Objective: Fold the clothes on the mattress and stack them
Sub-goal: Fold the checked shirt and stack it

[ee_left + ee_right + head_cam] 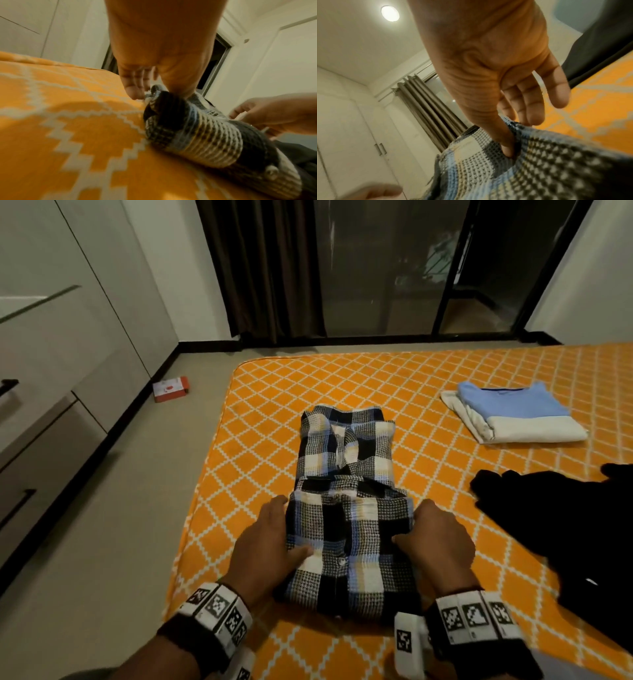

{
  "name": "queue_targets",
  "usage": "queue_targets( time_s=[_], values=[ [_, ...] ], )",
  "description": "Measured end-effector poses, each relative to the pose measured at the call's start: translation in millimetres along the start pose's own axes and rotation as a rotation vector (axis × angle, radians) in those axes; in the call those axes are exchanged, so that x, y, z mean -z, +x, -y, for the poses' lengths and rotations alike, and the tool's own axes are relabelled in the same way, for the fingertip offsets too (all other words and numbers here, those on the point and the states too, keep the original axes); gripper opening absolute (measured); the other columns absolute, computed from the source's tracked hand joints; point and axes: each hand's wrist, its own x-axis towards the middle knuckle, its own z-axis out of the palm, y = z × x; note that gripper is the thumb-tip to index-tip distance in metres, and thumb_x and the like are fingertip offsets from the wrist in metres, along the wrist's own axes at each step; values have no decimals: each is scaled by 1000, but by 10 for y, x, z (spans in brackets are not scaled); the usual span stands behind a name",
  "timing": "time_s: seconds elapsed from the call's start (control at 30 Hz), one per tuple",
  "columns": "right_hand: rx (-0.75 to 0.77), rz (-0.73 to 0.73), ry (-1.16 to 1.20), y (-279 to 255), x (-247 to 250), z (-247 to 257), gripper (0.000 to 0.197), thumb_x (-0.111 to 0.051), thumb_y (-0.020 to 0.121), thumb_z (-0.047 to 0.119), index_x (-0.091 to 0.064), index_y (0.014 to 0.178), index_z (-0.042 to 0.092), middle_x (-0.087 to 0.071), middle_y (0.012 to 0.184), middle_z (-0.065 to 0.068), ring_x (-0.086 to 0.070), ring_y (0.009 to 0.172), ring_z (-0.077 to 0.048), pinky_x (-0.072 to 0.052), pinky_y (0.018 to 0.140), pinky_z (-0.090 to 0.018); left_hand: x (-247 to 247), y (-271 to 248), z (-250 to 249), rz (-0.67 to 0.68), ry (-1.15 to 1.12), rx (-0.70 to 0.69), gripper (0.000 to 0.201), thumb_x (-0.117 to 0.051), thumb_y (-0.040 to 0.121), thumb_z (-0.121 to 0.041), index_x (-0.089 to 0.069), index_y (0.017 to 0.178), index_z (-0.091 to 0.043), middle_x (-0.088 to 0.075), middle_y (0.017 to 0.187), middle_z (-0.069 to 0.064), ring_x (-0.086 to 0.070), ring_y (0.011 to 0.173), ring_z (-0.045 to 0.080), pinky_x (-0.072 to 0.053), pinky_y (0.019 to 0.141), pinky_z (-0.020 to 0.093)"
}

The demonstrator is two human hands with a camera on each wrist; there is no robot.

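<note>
Gripping the checked shirt (346,508) at lower centre on the orange lattice mattress (260,440), left hand (270,546) and right hand (438,542) pinching its sides, folded stack (513,416) upper right, dark curtain (263,268) and glass door (387,265) up top.

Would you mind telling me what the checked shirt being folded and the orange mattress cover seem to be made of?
Checked shirt: seemingly a soft, matte waffle-weave fabric, perhaps cotton; the wrist views show a raised grid texture, and it dents under the right hand's thumb.
Mattress cover: looks like flat, matte woven or knitted cloth; the white diamond lines have stepped, pixel-like edges close up, suggesting a woven-in pattern, though print cannot be ruled out.
</note>
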Motion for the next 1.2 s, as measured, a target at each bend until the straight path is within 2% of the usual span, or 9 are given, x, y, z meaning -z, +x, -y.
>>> queue_targets(
  time_s=[0.07,0.17,0.37,0.53,0.8,0.93,1.03,1.1,1.2],
  values=[
    [118,-139,45,-23,-2,88,57,-84,76,43,-51,117,22,-62,104,-2,-64,94,-31,-47,62,-35,20,45,-62,-119,132,-229,100,-65,83,-72,-23,159,-23,-39,155,-1,-42,139,21,-45,106,40],
    [311,-112,163,-13,-73,227,69,-87,76,42,-53,133,27,-64,120,0,-64,104,-27,-53,71,-36,7,37,-155,87,229,-463,106,-42,89,-85,2,165,-25,9,173,-4,9,159,16,-6,129,48],
    [444,-74,167,-7,-204,277,73,-79,86,49,-47,150,32,-46,151,4,-45,139,-24,-49,102,-41,-228,-29,19,336,235,-352,119,-41,81,-93,32,155,-35,42,161,-9,39,149,16,10,123,63],
    [623,234,10,11,-431,299,83,-53,98,67,0,161,54,30,168,12,25,156,-19,7,124,-56,-317,72,38,377,234,-264,117,-42,70,-99,31,150,-53,48,157,-10,46,143,36,16,114,73],
    [552,453,-52,126,-555,290,83,-40,100,71,22,154,58,39,163,11,34,152,-19,14,120,-63,-188,250,28,508,194,-184,96,-33,83,-92,26,151,-57,42,160,-15,32,151,37,11,117,71],
    [660,540,29,290,2,202,82,-62,101,49,-5,161,53,9,173,12,2,161,-22,-21,124,-59,372,349,120,447,192,-220,76,-54,104,-32,-7,162,-48,7,172,-11,4,159,28,-1,122,66],
    [906,294,-244,369,289,-28,89,-66,89,28,-18,162,46,-6,174,10,-21,157,-20,-44,108,-50,560,425,281,323,299,-254,82,-63,90,-10,-26,158,-38,-18,169,-4,-16,156,27,-16,122,62],
    [1028,248,-420,377,314,-181,91,-58,84,29,-15,164,40,0,175,9,-18,158,-19,-39,109,-45,491,487,313,239,353,-367,68,-66,81,-14,-41,140,-36,-41,147,-5,-40,137,26,-36,106,49],
    [1117,289,-483,405,189,-348,94,-47,85,40,0,166,36,11,174,10,-7,161,-15,-29,119,-44,359,543,288,264,373,-470,54,-67,80,-21,-49,128,-37,-48,135,-8,-46,123,22,-37,90,41]
  ],
)
